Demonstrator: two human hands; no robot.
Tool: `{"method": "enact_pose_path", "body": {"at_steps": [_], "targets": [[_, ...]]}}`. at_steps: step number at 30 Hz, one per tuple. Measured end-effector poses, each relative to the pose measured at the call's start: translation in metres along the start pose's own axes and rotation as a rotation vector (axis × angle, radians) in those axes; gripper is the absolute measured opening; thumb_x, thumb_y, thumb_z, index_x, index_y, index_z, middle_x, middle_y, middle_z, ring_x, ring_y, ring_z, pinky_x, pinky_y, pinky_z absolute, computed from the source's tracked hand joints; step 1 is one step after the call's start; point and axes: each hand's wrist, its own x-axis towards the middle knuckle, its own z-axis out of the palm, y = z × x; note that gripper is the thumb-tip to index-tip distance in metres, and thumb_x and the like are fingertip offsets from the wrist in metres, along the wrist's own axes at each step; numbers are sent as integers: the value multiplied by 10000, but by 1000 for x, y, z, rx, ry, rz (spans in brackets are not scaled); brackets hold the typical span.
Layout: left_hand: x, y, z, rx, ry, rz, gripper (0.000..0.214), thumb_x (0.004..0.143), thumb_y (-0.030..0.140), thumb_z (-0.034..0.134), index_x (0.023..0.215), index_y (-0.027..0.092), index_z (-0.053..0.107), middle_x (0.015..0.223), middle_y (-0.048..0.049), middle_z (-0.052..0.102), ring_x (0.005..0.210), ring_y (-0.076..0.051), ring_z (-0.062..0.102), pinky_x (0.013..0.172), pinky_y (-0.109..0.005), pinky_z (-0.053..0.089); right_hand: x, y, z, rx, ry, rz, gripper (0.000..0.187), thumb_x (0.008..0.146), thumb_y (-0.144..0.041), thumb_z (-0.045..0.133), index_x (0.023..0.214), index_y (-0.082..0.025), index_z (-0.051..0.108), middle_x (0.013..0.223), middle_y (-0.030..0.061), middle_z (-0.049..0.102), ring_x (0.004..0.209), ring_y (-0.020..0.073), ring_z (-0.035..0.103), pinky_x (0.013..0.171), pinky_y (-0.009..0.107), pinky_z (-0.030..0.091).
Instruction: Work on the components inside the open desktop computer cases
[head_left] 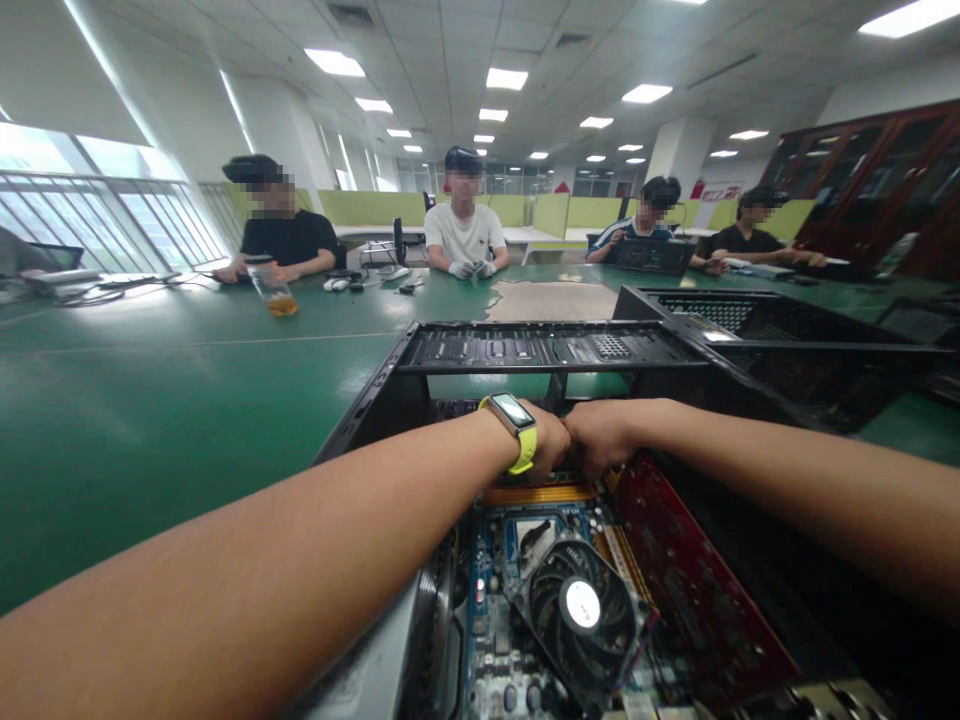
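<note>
Both of my hands reach into an open black computer case (367, 395) lying on the table. My left hand (551, 440), with a yellow-strapped watch (512, 412) on its wrist, is curled down at the far end of the motherboard (487, 560). Touching or almost touching it, my right hand (604, 440) has its fingers folded in. Whatever the fingertips hold is hidden behind the hands. Just in front of them run yellow slots (544, 495). Nearer to me is a black cooling fan (555, 610) with a white hub. A red card (690, 570) stands upright beneath my right forearm.
Another black case (750, 310) stands at the right on the green table (187, 400). Across the table sit several people, one wearing gloves (472, 269). A jar with amber contents (274, 290), cables (127, 285) and small parts lie farther off. A metal box (367, 660) is inside the case's left side.
</note>
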Motion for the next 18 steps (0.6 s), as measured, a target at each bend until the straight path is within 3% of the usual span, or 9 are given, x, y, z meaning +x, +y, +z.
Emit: {"method": "enact_pose_path", "body": {"at_steps": [11, 18], "targets": [[3, -10, 5, 23, 54, -76, 341, 569, 279, 721, 900, 197, 708, 925, -60, 701, 802, -226, 620, 605, -268, 469, 1, 0, -1, 56, 72, 27, 323, 604, -377, 624, 804, -147, 730, 762, 66, 688, 642, 176, 589, 506, 250, 350], [-5, 2, 2, 38, 90, -147, 397, 524, 256, 762, 908, 164, 713, 990, -98, 692, 844, -261, 629, 653, -293, 485, 3, 0, 1, 46, 46, 15, 323, 643, -392, 606, 829, -160, 734, 749, 62, 692, 660, 179, 603, 553, 254, 380]]}}
